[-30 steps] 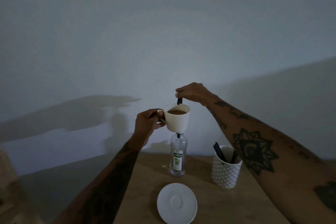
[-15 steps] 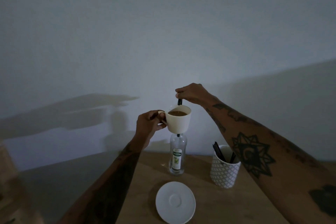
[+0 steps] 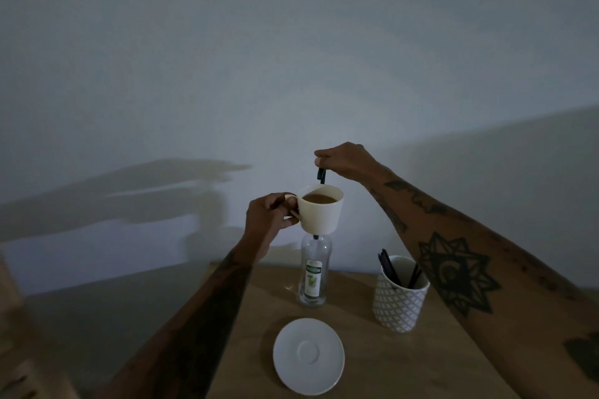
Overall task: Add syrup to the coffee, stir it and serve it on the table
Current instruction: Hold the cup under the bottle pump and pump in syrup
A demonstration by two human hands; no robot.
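Note:
I hold a cream cup (image 3: 321, 215) of brown coffee up in the air above the table, with my left hand (image 3: 270, 215) gripping its handle. My right hand (image 3: 343, 160) pinches the top of a thin black stirrer (image 3: 322, 174) that dips into the cup at its far rim. Directly under the cup stands the clear syrup bottle (image 3: 312, 272) with a green label, upright near the table's back edge. An empty white saucer (image 3: 308, 356) lies on the wooden table (image 3: 372, 363) in front of the bottle.
A white patterned holder (image 3: 400, 296) with several black stirrers stands to the right of the bottle, below my right forearm. A pale wall rises right behind the table. The table's left edge runs under my left forearm. The room is dim.
Both hands and the cup hold nearly the same place. The stirrer has shifted slightly within the cup.

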